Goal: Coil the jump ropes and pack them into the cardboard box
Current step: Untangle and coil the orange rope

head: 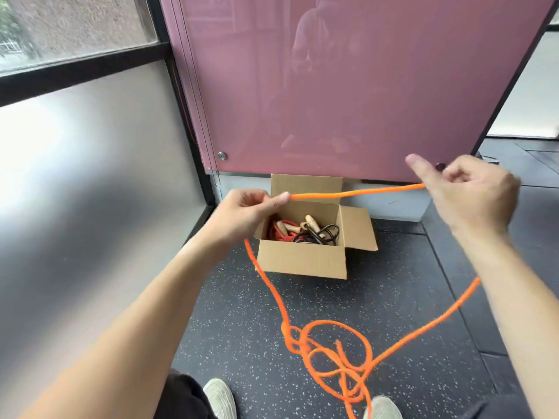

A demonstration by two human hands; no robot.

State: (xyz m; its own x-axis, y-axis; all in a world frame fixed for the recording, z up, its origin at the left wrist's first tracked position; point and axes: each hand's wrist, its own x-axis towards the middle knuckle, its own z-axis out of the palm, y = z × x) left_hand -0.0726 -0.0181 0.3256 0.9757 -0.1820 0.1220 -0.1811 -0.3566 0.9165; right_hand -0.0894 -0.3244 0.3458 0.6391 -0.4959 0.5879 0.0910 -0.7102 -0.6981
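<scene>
The rope (357, 193) slips out of sight inside the left hand (242, 213) and again behind the right hand (472, 192), which is smeared by motion. The stretch from there to the strand hanging lower is hidden by the forearm (514, 297). One strand runs off the bottom edge. The left hand covers the box's (302, 260) near left corner. The tangle (305, 232) inside is too jumbled to count. Both shoes (220, 397) are cut by the bottom edge.

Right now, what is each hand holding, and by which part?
The orange braided jump rope, by its cord: the left hand pinches it, the right hand grips it, a straight stretch between them.
</scene>
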